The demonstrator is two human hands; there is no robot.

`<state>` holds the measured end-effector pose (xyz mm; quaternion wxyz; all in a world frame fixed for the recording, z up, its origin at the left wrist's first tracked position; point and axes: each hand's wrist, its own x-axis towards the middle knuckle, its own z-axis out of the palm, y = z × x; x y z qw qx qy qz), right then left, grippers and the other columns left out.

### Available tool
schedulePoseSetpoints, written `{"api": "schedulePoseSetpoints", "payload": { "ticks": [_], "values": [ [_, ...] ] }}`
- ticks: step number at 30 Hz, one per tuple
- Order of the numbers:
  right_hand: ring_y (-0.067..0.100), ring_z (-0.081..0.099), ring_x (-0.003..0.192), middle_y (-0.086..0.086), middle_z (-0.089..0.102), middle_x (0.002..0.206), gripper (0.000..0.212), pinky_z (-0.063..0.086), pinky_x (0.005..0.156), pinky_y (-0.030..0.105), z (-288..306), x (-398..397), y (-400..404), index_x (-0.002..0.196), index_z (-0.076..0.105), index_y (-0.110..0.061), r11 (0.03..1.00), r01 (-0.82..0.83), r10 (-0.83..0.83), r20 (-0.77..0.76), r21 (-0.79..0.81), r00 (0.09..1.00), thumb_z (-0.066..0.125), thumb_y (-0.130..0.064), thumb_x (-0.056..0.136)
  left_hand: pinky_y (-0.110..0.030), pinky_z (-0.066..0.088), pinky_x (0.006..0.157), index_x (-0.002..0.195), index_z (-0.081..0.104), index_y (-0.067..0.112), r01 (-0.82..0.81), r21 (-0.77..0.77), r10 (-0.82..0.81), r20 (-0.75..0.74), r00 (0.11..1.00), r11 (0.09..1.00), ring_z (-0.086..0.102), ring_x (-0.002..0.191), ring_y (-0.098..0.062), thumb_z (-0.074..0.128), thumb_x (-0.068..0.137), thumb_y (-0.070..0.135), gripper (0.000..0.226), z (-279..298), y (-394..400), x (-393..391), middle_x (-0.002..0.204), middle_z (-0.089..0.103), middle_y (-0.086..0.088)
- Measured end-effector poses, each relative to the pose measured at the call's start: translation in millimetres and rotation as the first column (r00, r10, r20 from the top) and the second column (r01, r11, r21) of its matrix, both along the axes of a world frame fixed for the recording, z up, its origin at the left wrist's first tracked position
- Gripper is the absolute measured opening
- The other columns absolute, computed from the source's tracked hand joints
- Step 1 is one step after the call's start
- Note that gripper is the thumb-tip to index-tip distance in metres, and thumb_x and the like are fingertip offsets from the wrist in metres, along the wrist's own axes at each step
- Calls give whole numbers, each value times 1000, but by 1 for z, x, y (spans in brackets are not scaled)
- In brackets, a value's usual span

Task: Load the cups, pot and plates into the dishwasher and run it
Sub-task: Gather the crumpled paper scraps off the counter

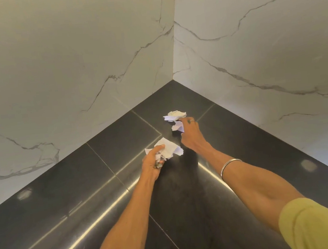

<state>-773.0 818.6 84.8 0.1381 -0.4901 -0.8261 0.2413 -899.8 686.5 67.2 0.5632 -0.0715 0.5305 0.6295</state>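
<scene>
No cups, pot, plates or dishwasher are in view. My left hand [154, 159] grips a bunch of crumpled white paper [169, 149] just above the black counter [85, 196]. My right hand [188, 130] reaches farther into the corner and pinches a small crumpled paper scrap [177, 125]. Another crumpled scrap [174, 115] lies on the counter just beyond my right fingers.
The glossy black counter runs into a corner formed by two white marble walls [70, 73], one on the left and one on the right [263, 50]. Tile seams and light streaks cross the counter surface.
</scene>
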Motion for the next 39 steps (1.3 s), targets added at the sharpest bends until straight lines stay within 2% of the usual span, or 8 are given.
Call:
{"api": "schedulePoseSetpoints", "payload": {
  "ticks": [10,13,15,20,27,32,35,39],
  "values": [
    [31,53,103,10,57,115,34,47,83,37,-30,-7,19,115,58,-9,995,-54,37,181,89,983,68,-24,86,-18,36,36,97,62,3,-78,-48,81,56,995,996,58,55,-16,84,68,5,36,1,21,-9,91,72,-18],
    [27,55,92,6,61,104,21,47,71,34,-34,-5,20,99,57,-17,997,18,-24,97,71,995,66,-6,83,-18,34,38,96,63,3,-69,-55,72,58,996,996,56,58,-17,84,68,7,35,1,19,-9,83,74,-16],
    [25,54,84,1,60,98,36,50,68,35,-35,-3,22,98,49,-24,998,45,-44,-36,32,998,62,4,79,-18,34,37,94,63,4,-56,-54,59,54,997,997,57,57,-17,84,69,7,33,0,18,-7,83,73,-17],
    [22,53,99,6,47,120,73,52,84,32,-23,-14,39,140,43,-23,992,54,-42,-110,111,993,60,12,78,-18,36,36,95,63,5,-53,-63,56,45,997,997,58,54,-16,83,70,6,32,1,19,-7,90,71,-17],
    [13,56,98,-10,53,108,20,53,86,32,-7,-41,77,108,62,-26,994,111,-109,-303,-13,947,53,-32,91,-20,37,41,97,65,5,-39,-78,43,46,998,996,59,63,-20,83,71,8,33,0,18,-8,87,72,-18],
    [37,35,139,14,33,154,52,37,110,46,-17,-55,91,144,47,-26,974,-197,218,241,-108,946,56,-15,94,-25,38,54,96,66,5,-39,-84,42,35,999,996,62,74,-24,85,69,9,33,-2,21,-9,82,74,-17],
    [37,28,143,14,28,158,53,29,114,49,-34,-56,79,145,41,-28,975,-208,223,308,-82,925,59,-31,95,-27,41,57,97,65,6,-51,-91,53,24,998,995,64,84,-28,85,70,9,34,-3,21,-8,81,75,-15],
    [36,47,123,14,45,139,43,40,100,45,-40,-44,59,134,50,-27,976,-187,151,274,111,950,62,-31,93,-26,39,54,97,66,6,-50,-80,52,26,998,996,65,79,-26,86,68,10,35,-3,21,-8,83,76,-15]
  ]
}}
